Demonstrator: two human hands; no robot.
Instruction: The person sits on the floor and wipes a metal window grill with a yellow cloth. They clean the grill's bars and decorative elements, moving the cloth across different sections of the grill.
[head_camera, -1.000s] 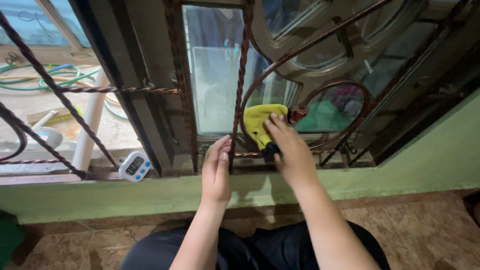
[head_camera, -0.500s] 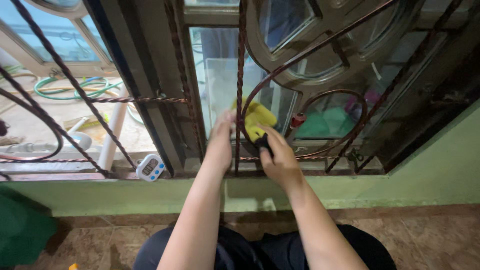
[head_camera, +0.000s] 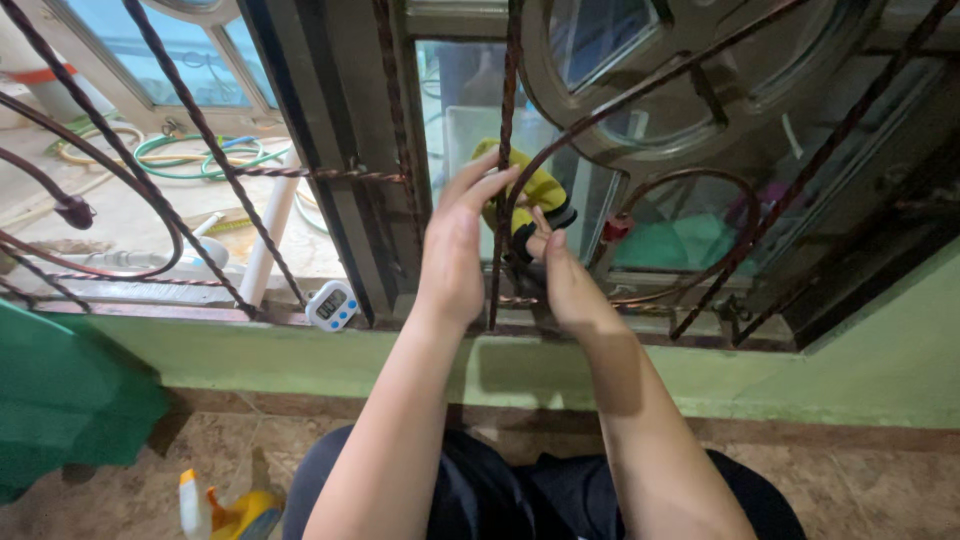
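Observation:
A yellow cloth (head_camera: 541, 184) with a black edge is pressed against the glass pane (head_camera: 465, 110) behind a rusty twisted iron grille. My right hand (head_camera: 568, 283) reaches through the grille to the right of a vertical twisted bar (head_camera: 503, 150) and pinches the cloth's lower black part. On the left of that bar, my left hand (head_camera: 455, 250) is raised with its fingers stretched out. Its fingertips touch the cloth's left edge. The bar stands between my two hands.
A small white and blue digital timer (head_camera: 333, 304) sits on the sill to the left. A spray bottle (head_camera: 225, 510) lies on the tiled floor at the bottom left, near a green fabric bundle (head_camera: 60, 390). Hoses (head_camera: 190, 155) and a white pipe (head_camera: 265, 235) lie outside.
Both hands have moved up the window and the yellow cloth has gone up the glass with them. My left hand has reached the cloth. The view has tilted, bringing the spray bottle into sight.

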